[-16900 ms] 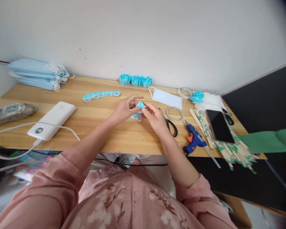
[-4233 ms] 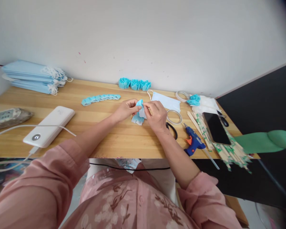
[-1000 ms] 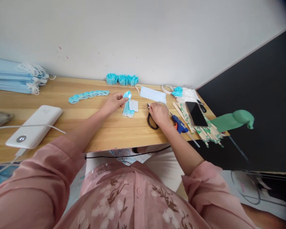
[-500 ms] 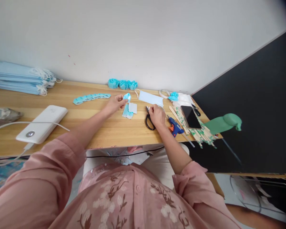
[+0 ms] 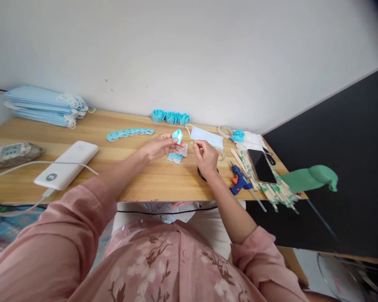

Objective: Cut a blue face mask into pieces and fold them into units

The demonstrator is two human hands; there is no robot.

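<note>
My left hand pinches a small folded light-blue paper piece above the wooden table. Under it lies a little pile of blue folded pieces. My right hand hovers just right of the blue piece, thumb and forefinger pinched on something tiny and pale that I cannot make out. Black scissors lie beneath my right wrist, mostly hidden.
A chain of blue folds and blue paper flowers lie toward the wall. A face mask, tape ring, glue gun, phone and sticks sit right. Mask stack, power bank left.
My right hand left the scissors area and came up beside the blue piece with its fingers pinched. My left hand kept holding the blue piece. The camera swung slightly left.
</note>
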